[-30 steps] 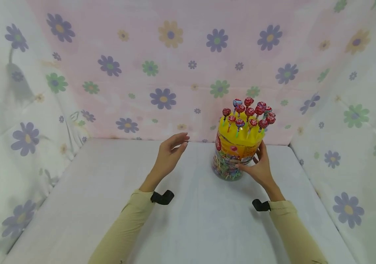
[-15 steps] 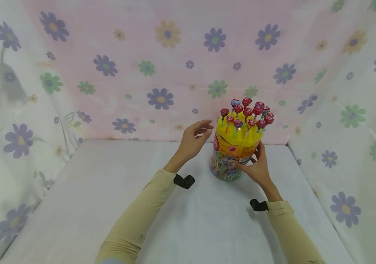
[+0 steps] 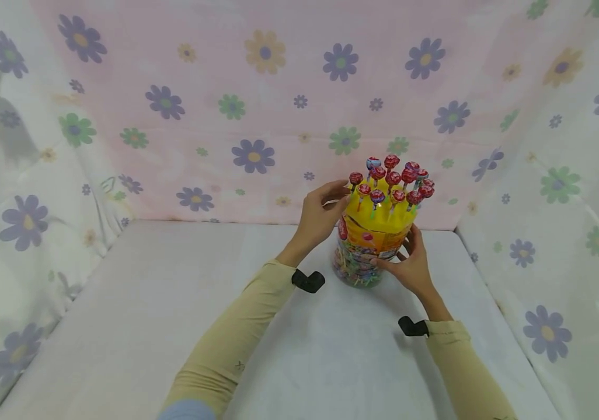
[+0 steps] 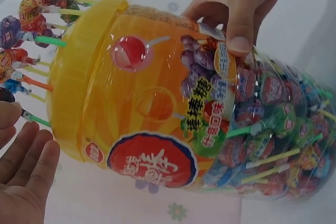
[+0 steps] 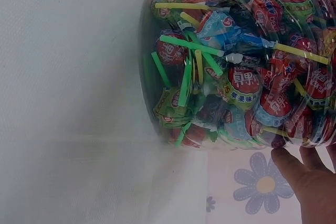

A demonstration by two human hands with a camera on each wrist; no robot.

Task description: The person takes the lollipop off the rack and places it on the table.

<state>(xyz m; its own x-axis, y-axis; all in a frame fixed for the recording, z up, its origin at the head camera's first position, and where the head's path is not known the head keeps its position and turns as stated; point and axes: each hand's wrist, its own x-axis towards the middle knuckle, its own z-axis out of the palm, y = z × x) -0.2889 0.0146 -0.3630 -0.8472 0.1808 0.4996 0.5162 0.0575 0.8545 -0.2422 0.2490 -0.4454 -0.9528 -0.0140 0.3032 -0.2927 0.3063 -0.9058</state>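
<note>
A clear plastic jar (image 3: 357, 268) packed with wrapped lollipops stands upright, with an orange label and a yellow lid (image 4: 86, 82). Several more lollipops stick up out of the lid. At its left edge my left hand (image 3: 322, 213) pinches a dark-wrapped lollipop (image 3: 355, 178); in the left wrist view thumb and fingers meet around its green stick (image 4: 37, 118). My right hand (image 3: 412, 265) grips the jar's right side, thumb across the front and fingers around behind. In the right wrist view its fingertips (image 5: 286, 161) press against the clear wall.
The jar stands on a white-covered table (image 3: 173, 303), toward the back right. Floral cloth walls (image 3: 278, 116) rise behind and at both sides. Each wrist wears a black camera mount (image 3: 308, 281) over a beige sleeve (image 3: 226, 332).
My left hand has moved right and up from beside the jar to the leftmost lollipop and now pinches it. The right hand keeps its grip on the jar, which stays in place.
</note>
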